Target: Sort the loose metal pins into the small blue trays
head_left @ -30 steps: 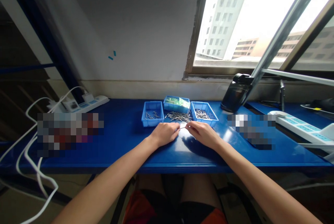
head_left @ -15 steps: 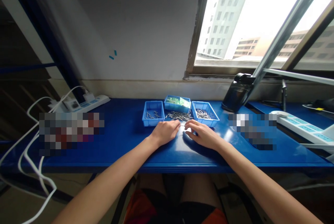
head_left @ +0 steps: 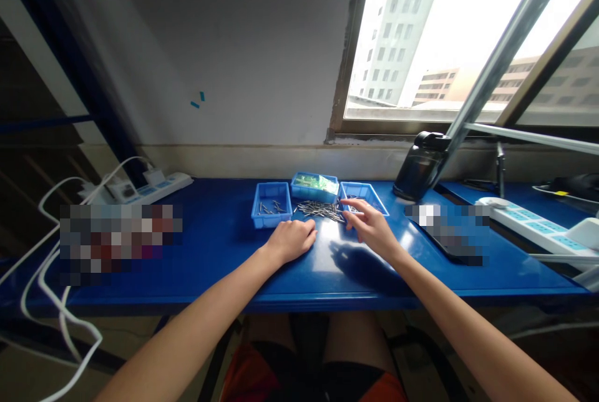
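Note:
My left hand (head_left: 291,241) rests on the blue table with its fingers curled in. Whatever lies under those fingers is hidden. Raised above the table, my right hand (head_left: 372,227) is at the front of the right blue bin (head_left: 381,205), and a thin, light metal pin (head_left: 354,212) shows between its thumb and fingers. A loose pile of thin metal pins (head_left: 321,210) lies on the table between the hands. Several similar pins sit in the left blue bin (head_left: 271,221); those in the right bin are partly covered by my right hand.
Behind the pile, a third blue bin (head_left: 314,193) holds green plastic packets (head_left: 318,182). A black bottle (head_left: 420,168) and a dark phone-like slab (head_left: 461,251) are on the right. Power strips (head_left: 528,221) with white cables stand at both sides. The blue table (head_left: 210,264) ends before my lap.
My right hand has lifted from the table in front of the pile and moved right, to the right bin. My left hand stays low, now farther from the right one. The view has shifted slightly.

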`<state>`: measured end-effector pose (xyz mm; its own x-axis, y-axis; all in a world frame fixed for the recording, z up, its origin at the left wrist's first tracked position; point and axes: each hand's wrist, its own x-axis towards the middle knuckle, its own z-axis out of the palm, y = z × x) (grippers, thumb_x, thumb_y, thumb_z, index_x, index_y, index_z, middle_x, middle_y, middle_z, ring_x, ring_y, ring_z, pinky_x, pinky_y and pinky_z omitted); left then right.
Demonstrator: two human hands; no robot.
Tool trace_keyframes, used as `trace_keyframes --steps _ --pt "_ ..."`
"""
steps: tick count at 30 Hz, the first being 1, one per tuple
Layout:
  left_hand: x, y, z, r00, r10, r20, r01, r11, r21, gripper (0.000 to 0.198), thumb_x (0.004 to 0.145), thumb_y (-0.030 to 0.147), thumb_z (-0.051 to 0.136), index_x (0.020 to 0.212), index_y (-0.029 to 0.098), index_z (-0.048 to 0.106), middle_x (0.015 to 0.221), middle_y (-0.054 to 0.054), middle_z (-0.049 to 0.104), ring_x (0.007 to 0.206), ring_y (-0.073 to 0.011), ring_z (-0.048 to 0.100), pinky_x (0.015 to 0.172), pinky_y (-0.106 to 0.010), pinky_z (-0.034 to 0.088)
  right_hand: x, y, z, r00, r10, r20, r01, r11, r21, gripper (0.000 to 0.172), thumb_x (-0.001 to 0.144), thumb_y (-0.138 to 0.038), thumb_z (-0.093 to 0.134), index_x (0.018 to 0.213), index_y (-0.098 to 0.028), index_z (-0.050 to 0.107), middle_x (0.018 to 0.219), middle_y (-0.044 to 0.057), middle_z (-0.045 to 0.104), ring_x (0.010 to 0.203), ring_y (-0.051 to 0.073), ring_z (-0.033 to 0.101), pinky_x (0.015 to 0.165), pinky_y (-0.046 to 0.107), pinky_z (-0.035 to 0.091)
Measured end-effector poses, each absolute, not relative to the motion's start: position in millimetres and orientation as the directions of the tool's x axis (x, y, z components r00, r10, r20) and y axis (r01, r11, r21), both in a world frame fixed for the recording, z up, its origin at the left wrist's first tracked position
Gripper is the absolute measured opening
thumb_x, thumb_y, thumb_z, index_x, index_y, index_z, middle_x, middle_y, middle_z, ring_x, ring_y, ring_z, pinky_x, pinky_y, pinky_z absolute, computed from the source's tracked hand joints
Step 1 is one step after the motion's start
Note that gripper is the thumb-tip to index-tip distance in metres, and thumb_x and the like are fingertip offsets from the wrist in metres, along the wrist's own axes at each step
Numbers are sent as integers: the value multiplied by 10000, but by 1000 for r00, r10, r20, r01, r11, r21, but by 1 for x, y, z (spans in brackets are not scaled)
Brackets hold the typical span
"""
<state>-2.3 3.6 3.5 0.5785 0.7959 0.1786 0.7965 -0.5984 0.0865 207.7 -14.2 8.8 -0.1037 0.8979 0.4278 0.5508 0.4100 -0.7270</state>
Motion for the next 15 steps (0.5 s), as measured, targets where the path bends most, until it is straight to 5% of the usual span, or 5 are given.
trace_keyframes --steps 3,6,10,15 --pt "-2 4 3 574 799 178 799 -594 92 306 892 381 322 944 202 564 814 -68 662 758 -219 634 661 -294 460 212 -13 13 38 936 350 418 303 -856 610 805 -452 484 1358 -259 312 1349 126 377 665 149 631 329 197 411" --pt "-2 3 4 571 799 192 800 -593 90 294 889 372 334 941 201 568 804 -64 663 746 -214 635 649 -283 458 212 -13 9 -76 936 343 492 334 -804 577 803 -441 498 1328 -243 363 1297 123 440 641 132 622 385 210 445" --pt "-3 2 4 581 784 216 788 -609 92 290 890 369 337 927 198 568 794 -68 665 727 -222 637 625 -288 459 208 -13 -2 -320 854 410 739 496 -456 281 841 -356 460 1016 -201 617 1016 69 610 581 100 565 623 279 493" --pt "-2 2 3 574 790 218 794 -602 90 289 889 374 343 934 200 570 798 -68 667 736 -218 640 641 -289 465 203 -15 -8 -383 837 391 866 472 -163 279 870 -269 397 1042 -220 612 1102 66 596 777 150 614 691 269 482"
